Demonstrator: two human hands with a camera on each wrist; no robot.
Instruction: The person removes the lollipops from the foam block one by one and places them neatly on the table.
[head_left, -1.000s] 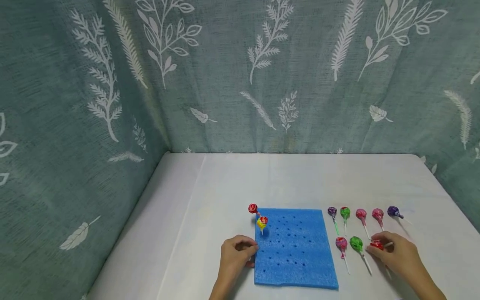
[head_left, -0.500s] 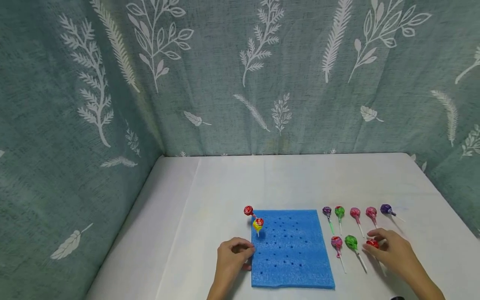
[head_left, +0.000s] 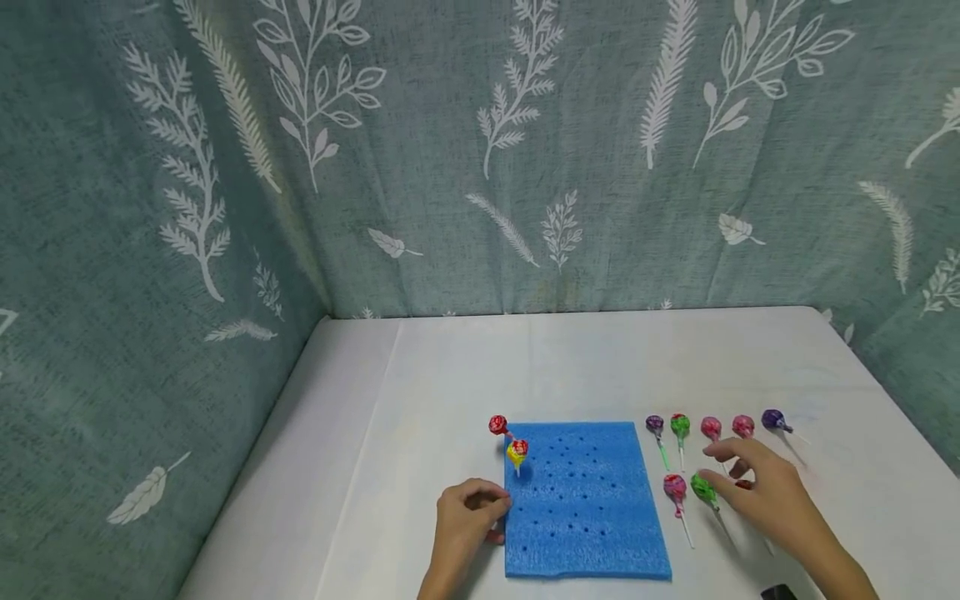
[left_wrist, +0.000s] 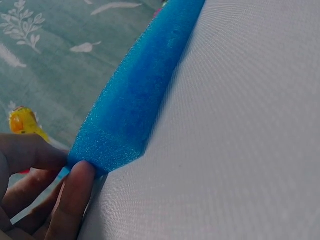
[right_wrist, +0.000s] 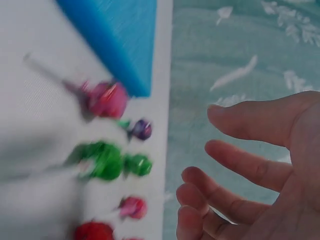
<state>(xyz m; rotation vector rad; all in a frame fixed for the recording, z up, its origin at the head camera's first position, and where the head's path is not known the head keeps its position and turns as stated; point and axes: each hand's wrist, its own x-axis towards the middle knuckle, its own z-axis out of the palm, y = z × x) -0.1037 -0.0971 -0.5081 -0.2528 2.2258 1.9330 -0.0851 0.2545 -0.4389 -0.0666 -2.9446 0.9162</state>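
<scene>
My left hand [head_left: 465, 518] pinches the left edge of a blue foam board [head_left: 585, 554] dotted with small holes; the left wrist view shows thumb and finger on the foam corner [left_wrist: 112, 145]. A red lollipop [head_left: 498, 425] and a yellow-red lollipop [head_left: 517, 451] stand in the board's far left part. Over the loose lollipops to the right, my right hand [head_left: 776, 500] hovers with spread fingers and holds nothing. Nearest its thumb lies a large green lollipop [head_left: 703, 488]. The right wrist view shows a red lollipop [right_wrist: 94, 231] on the table, which the hand hides in the head view.
A pink lollipop [head_left: 674, 486] lies beside the board's right edge. Behind it, a row holds purple [head_left: 655, 423], green [head_left: 679, 425], pink [head_left: 711, 428] and dark purple lollipops [head_left: 772, 419]. A leaf-patterned green curtain [head_left: 442, 250] borders the white table [head_left: 420, 375].
My right hand has moved left, away from the red lollipop to above the green one, and its fingers have spread. The left hand keeps its grip on the board. The head view has shifted slightly.
</scene>
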